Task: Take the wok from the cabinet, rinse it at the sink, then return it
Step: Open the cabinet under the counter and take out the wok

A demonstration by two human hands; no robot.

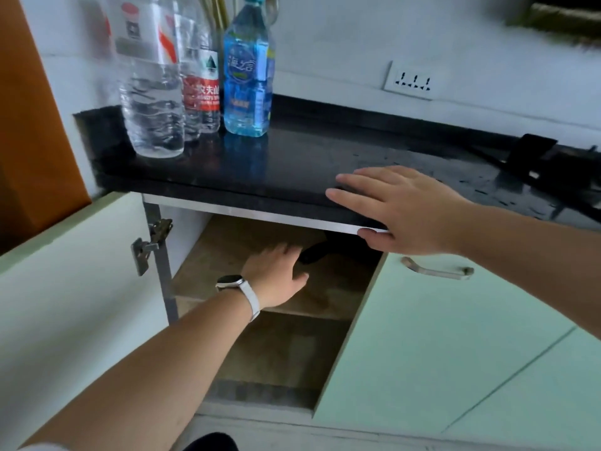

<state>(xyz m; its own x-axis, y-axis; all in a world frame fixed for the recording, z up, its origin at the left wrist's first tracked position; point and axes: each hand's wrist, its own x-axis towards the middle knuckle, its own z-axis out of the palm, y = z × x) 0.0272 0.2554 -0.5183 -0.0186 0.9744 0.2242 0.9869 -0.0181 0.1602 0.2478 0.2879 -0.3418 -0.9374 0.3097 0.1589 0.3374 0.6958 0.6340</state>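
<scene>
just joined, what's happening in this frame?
A person is reaching into an open lower cabinet. The left hand, fingers spread, is on the upper shelf, just short of a dark handle that is probably the wok's; the pan itself is hidden in shadow. The right hand rests flat on the black countertop edge, as if bracing. Nothing is gripped yet. Water bottles stand at the counter's back left.
</scene>
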